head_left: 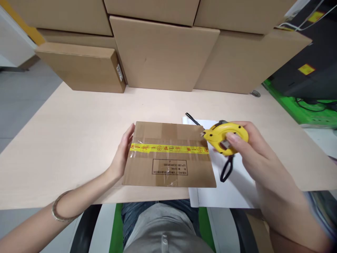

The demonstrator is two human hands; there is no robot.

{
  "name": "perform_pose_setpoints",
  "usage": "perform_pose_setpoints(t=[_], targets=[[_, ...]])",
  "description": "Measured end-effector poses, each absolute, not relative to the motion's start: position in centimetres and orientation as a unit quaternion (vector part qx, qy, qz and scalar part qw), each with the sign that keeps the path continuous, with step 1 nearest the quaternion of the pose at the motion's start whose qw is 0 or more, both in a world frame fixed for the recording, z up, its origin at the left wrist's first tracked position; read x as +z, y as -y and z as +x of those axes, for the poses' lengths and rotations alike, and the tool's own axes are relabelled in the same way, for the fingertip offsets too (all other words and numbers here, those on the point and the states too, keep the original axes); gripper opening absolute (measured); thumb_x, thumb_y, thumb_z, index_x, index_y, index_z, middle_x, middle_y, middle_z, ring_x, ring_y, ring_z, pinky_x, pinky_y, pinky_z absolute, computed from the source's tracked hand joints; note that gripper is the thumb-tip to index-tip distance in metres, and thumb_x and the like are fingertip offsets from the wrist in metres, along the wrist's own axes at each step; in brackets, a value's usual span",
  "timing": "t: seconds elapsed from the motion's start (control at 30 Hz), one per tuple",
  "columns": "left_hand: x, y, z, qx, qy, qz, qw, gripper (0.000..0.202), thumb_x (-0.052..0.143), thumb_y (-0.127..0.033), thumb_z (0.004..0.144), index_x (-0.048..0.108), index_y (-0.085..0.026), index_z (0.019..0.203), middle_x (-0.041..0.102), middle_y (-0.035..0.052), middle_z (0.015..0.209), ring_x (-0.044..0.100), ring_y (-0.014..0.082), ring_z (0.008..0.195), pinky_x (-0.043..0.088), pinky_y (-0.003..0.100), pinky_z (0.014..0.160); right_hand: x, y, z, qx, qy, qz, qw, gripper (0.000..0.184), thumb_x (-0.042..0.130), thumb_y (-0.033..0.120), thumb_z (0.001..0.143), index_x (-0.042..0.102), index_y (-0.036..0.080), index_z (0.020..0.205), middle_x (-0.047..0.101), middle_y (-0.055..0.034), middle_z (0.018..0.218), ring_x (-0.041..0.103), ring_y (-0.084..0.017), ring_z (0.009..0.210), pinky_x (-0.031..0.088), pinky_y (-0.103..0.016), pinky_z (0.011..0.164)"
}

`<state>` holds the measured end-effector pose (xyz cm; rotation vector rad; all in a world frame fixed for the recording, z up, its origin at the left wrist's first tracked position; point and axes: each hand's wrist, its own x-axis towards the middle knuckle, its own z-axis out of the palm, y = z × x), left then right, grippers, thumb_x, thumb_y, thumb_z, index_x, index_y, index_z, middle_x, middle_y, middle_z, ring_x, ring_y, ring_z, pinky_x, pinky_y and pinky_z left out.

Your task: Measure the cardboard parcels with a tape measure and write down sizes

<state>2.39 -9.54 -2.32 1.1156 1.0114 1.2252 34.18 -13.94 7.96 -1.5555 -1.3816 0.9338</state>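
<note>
A small flat cardboard box (168, 165) lies near the table's front edge, with a printed label on top. A yellow strip (168, 148) with red marks runs across it from left to right. My left hand (122, 154) rests against the box's left end, fingers held together and flat on its side. My right hand (252, 151) is closed on a round yellow tape measure (225, 137) at the box's right end, thumb pressed on its face. A black wrist loop (226, 168) hangs below the tape measure.
White paper sheets (231, 189) lie under the box's right side, with a black pen (192, 119) at their far edge. Large cardboard boxes (163, 52) are stacked along the back of the light wooden table (65, 140). A green mat (297, 105) and black equipment sit at right.
</note>
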Motion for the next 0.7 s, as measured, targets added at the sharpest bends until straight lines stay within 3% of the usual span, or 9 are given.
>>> perform_pose_setpoints(t=[0.07,0.23,0.43,0.53,0.6,0.63,0.7], targets=[[-2.1,9.8,2.4,0.536,-0.442,0.449,0.562,0.062,0.04,-0.064,0.103,0.049,-0.03,0.155,0.037,0.0006,0.173,0.023,0.0319,0.164,0.019,0.051,0.137,8.5,13.6,32.8,0.364,0.605,-0.597,0.382,0.027,0.061,0.056,0.1,0.062,0.033,0.116,0.069,-0.0015,0.111,0.067,-0.022,0.097,0.054,-0.035,0.077],[-1.6,9.7,2.1,0.512,-0.401,0.536,0.539,0.076,0.054,-0.066,0.095,0.04,-0.031,0.161,0.03,-0.0003,0.176,0.013,0.0341,0.166,0.014,0.049,0.138,8.6,11.6,28.8,0.354,0.742,-0.517,0.237,0.031,0.058,0.056,0.101,0.065,0.027,0.109,0.071,-0.0063,0.111,0.063,-0.027,0.108,0.053,-0.045,0.091],[-1.9,9.5,2.0,0.484,-0.404,0.551,0.547,0.076,0.06,-0.055,0.093,0.037,-0.032,0.162,0.027,-0.0001,0.176,0.016,0.0381,0.165,0.014,0.057,0.137,7.2,9.7,27.2,0.22,0.826,-0.466,0.228,0.038,0.051,0.052,0.104,0.068,0.021,0.12,0.066,-0.0129,0.137,0.051,-0.033,0.138,0.038,-0.056,0.117],[-2.0,9.5,2.2,0.494,-0.4,0.54,0.551,0.072,0.06,-0.054,0.092,0.041,-0.036,0.159,0.031,-0.0034,0.175,0.017,0.0372,0.165,0.014,0.057,0.137,7.4,8.6,29.2,0.197,0.802,-0.5,0.262,0.046,0.048,0.056,0.104,0.063,0.02,0.128,0.067,-0.0151,0.135,0.059,-0.033,0.13,0.047,-0.053,0.108],[-1.9,9.5,2.3,0.493,-0.405,0.54,0.549,0.069,0.061,-0.055,0.091,0.045,-0.039,0.157,0.035,-0.0065,0.172,0.018,0.037,0.165,0.016,0.056,0.138,7.6,7.1,31.4,0.181,0.754,-0.563,0.285,0.043,0.043,0.056,0.105,0.062,0.023,0.124,0.073,-0.0122,0.117,0.07,-0.028,0.103,0.055,-0.044,0.086],[-1.9,9.5,2.3,0.492,-0.408,0.539,0.548,0.068,0.062,-0.055,0.091,0.047,-0.041,0.156,0.037,-0.0082,0.172,0.018,0.0368,0.165,0.017,0.055,0.138,7.4,6.2,32.6,0.152,0.731,-0.605,0.275,0.041,0.042,0.056,0.105,0.063,0.023,0.116,0.074,-0.0104,0.103,0.07,-0.027,0.088,0.053,-0.041,0.075],[-1.9,9.5,2.2,0.488,-0.412,0.537,0.551,0.066,0.061,-0.055,0.091,0.047,-0.043,0.155,0.037,-0.0107,0.171,0.017,0.0361,0.165,0.016,0.055,0.139,6.5,4.3,34.9,0.065,0.703,-0.693,0.145,0.039,0.042,0.056,0.103,0.063,0.023,0.097,0.071,-0.0092,0.078,0.067,-0.029,0.074,0.047,-0.041,0.069]])
